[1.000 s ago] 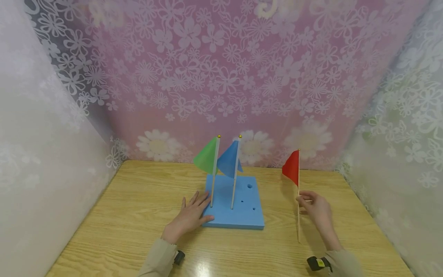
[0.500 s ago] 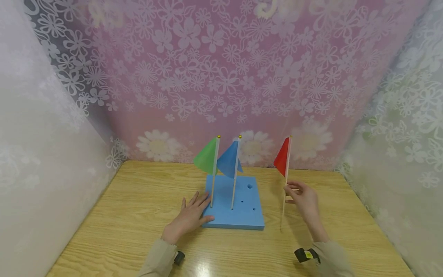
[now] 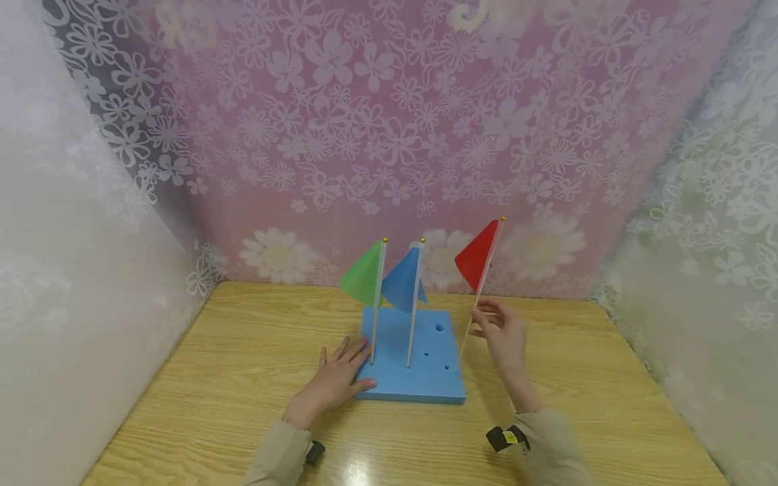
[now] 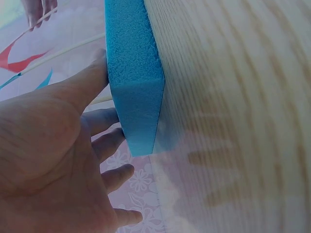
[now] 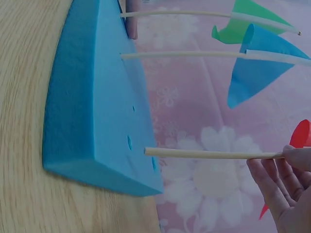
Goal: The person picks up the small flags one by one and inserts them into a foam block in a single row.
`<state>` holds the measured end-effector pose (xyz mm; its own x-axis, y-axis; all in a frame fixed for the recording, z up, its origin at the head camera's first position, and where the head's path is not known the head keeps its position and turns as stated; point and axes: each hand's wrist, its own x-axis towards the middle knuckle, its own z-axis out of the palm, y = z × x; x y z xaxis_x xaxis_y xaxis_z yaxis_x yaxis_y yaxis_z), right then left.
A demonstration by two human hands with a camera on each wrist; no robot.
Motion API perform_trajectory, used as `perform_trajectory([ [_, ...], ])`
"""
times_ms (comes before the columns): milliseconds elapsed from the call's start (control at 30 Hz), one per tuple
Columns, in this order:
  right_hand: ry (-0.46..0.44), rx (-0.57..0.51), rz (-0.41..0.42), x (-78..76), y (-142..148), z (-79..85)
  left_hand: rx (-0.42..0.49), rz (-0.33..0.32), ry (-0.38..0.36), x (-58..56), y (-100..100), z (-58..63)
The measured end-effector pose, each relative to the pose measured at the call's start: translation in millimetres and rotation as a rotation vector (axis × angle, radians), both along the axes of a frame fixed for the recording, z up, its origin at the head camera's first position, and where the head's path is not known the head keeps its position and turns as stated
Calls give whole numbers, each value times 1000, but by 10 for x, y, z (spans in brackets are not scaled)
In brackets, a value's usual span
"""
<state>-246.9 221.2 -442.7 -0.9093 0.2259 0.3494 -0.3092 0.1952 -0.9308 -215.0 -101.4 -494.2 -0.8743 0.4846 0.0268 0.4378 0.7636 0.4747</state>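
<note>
A blue foam block [image 3: 389, 385] lies flat on the table with several holes in its top. My left hand [image 3: 333, 383] rests on the block's left edge, fingers spread and straight. Two flags stand upright in the block, a green flag [image 3: 362, 275] at its left and a blue flag [image 3: 401, 282] near the middle. In my right hand [image 3: 504, 337] I pinch the stick of a red flag [image 3: 478, 256], tilted with its top to the right. Its bare lower tip is close over the block's right side near a hole [image 5: 129, 142] in the right wrist view.
The wooden table [image 3: 243, 351] reaches back to a pink flowered cloth [image 3: 389, 135]. Pale flowered cloth hangs at both sides. Each wrist wears a dark strap with a camera, such as the right strap [image 3: 506, 439].
My right hand has carried the red flag leftward and up to the block's right edge, and the flag now leans more. My left hand and the other two flags have stayed still.
</note>
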Motion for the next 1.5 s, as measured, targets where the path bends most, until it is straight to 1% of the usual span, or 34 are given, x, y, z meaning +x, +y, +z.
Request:
perform_trajectory([
  [133, 58, 4, 9, -13, -100, -21, 2, -1, 2, 6, 6, 15],
  [200, 73, 3, 11, -16, -135, -35, 0, -2, 8, 8, 9, 21],
  [367, 58, 20, 11, 5, -184, -58, -12, 0, 11, 10, 22, 30],
  [467, 57, 39, 32, 52, -214, -23, -15, 2, 9, 14, 22, 35],
  [633, 66, 100, 57, 178, -279, 90, -10, 3, 10, 18, 18, 26],
  [767, 63, 125, 69, 233, -306, 101, -12, 5, 15, 22, 19, 16],
  [1033, 46, 98, 92, 231, -298, -8, -10, 8, 15, 21, 14, 3],
  [1200, 3, 98, 99, 228, -289, 21, -5, 8, 23, 18, 14, 15],
  [1333, -32, 105, 107, 234, -282, 58, -13, -4, 27, 23, 13, 16],
  [1500, -36, 127, 105, 229, -268, 63, -11, -9, 31, 14, 18, 8],
])
